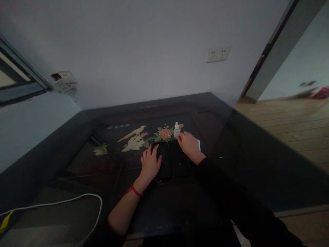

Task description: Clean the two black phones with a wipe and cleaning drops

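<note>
A black flat object like a phone or a case (164, 163) lies on the dark table, opened out or side by side with a second black panel (179, 161). My left hand (151, 164) rests on its left part, fingers spread and stretched out. Over the right panel's upper edge is my right hand (189, 145), its fingers curled and pressed together; what they hold, if anything, is hidden. A bit of something white (199, 145) shows at that hand's far side. Just beyond its fingertips stands a small clear bottle (176, 131) with a white cap, upright.
The glossy dark table (246, 151) carries an inlaid picture of birds (135, 142) and a flower (165, 134). A white cable (64, 201) with a yellow tag (5, 221) loops at the lower left. Wall sockets (217, 55) sit behind the table.
</note>
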`<state>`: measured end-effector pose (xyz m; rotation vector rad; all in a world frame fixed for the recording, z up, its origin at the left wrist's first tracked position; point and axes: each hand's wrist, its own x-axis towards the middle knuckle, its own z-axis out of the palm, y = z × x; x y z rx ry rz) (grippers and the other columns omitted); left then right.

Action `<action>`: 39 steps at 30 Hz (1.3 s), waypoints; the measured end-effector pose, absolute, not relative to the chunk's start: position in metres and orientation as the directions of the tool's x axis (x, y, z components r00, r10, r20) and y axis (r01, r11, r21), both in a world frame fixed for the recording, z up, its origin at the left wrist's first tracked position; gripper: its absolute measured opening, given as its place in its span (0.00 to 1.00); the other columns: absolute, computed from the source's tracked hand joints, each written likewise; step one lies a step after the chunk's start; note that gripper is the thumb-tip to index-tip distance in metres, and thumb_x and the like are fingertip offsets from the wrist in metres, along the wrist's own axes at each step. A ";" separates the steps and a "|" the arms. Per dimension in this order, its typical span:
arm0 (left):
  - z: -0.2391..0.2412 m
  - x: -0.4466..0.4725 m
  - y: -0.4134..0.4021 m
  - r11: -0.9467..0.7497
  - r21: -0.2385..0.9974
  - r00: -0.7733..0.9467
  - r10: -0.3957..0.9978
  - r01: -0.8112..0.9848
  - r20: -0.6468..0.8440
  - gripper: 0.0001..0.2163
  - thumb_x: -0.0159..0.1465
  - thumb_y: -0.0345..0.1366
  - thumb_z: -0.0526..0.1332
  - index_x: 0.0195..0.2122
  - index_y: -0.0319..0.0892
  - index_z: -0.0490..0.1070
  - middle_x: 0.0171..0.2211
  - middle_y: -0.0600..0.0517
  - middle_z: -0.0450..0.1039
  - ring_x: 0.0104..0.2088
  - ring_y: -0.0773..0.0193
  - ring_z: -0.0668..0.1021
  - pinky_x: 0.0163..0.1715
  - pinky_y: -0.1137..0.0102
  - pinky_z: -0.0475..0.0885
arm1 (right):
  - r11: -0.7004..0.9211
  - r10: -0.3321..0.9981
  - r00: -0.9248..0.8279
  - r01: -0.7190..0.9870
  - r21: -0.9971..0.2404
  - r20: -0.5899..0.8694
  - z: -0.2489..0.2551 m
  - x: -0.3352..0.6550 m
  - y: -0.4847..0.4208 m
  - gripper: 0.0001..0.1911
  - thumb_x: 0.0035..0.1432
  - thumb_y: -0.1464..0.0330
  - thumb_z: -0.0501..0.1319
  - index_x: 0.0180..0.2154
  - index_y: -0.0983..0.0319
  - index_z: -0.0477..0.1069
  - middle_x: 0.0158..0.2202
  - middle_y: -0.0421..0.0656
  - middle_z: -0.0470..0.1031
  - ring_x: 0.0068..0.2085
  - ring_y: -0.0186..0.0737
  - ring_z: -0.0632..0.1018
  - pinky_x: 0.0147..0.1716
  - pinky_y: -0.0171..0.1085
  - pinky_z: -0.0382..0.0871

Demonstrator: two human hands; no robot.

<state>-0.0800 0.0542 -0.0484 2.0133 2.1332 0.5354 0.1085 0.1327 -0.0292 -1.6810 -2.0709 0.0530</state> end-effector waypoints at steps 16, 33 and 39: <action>0.003 -0.030 0.161 -0.186 0.504 0.116 0.979 0.844 0.166 0.19 0.59 0.40 0.64 0.50 0.40 0.71 0.46 0.43 0.77 0.45 0.57 0.78 0.45 0.66 0.71 | 0.300 0.928 -0.124 0.810 -0.504 0.352 0.024 0.103 0.189 0.08 0.53 0.64 0.66 0.34 0.62 0.76 0.32 0.46 0.80 0.35 0.42 0.79 0.35 0.37 0.68; -0.011 -0.031 0.177 -0.203 0.570 0.172 0.979 0.796 0.108 0.12 0.59 0.39 0.64 0.43 0.43 0.76 0.41 0.46 0.79 0.41 0.59 0.79 0.41 0.68 0.71 | 0.397 0.916 -0.270 0.709 -0.583 0.296 0.026 0.111 0.192 0.09 0.55 0.74 0.62 0.37 0.61 0.79 0.37 0.45 0.81 0.38 0.40 0.80 0.40 0.36 0.71; -0.009 -0.031 0.177 -0.206 0.573 0.178 0.978 0.793 0.106 0.13 0.59 0.39 0.64 0.44 0.42 0.76 0.41 0.46 0.79 0.41 0.59 0.79 0.42 0.68 0.71 | 0.360 0.931 -0.229 0.693 -0.625 0.283 0.024 0.110 0.192 0.11 0.52 0.72 0.65 0.40 0.62 0.78 0.35 0.46 0.81 0.37 0.41 0.81 0.38 0.37 0.73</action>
